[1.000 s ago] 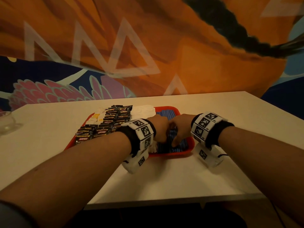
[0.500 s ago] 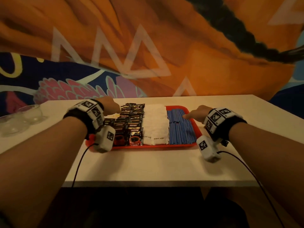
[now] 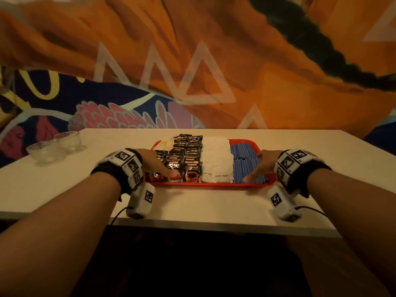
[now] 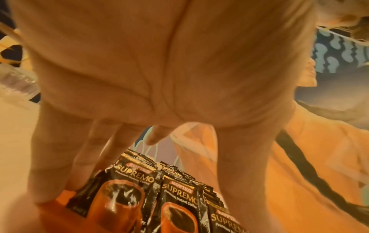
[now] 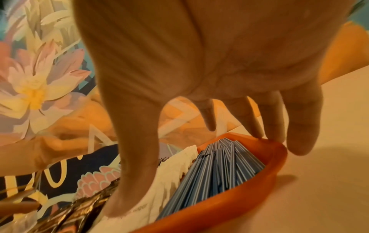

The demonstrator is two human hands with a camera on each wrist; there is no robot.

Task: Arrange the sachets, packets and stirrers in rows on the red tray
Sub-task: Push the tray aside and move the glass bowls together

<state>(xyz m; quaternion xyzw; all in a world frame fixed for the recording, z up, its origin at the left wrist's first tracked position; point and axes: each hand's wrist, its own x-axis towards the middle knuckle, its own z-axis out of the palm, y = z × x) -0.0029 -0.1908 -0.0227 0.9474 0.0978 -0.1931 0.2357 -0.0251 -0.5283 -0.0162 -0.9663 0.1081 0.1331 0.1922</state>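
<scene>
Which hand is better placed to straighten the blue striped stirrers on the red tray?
Right. The right hand hovers over the blue striped stirrers at the red tray edge; the left hand is across on the black coffee packets.

2 glass bowls [image 3: 56,147] far left, bare table [image 3: 214,202] before the red tray [image 3: 212,184] (tray packed full)

I see glossy black foil coffee packets [image 3: 191,168] catching the light, matt white paper sugar sachets [image 3: 217,166], and thin blue stirrers [image 3: 246,166] with a striped, smooth look. The red tray [image 3: 214,185] looks like smooth plastic; the tabletop [image 3: 203,202] is pale and matt. Two clear glass bowls [image 3: 56,145] shine faintly.
</scene>
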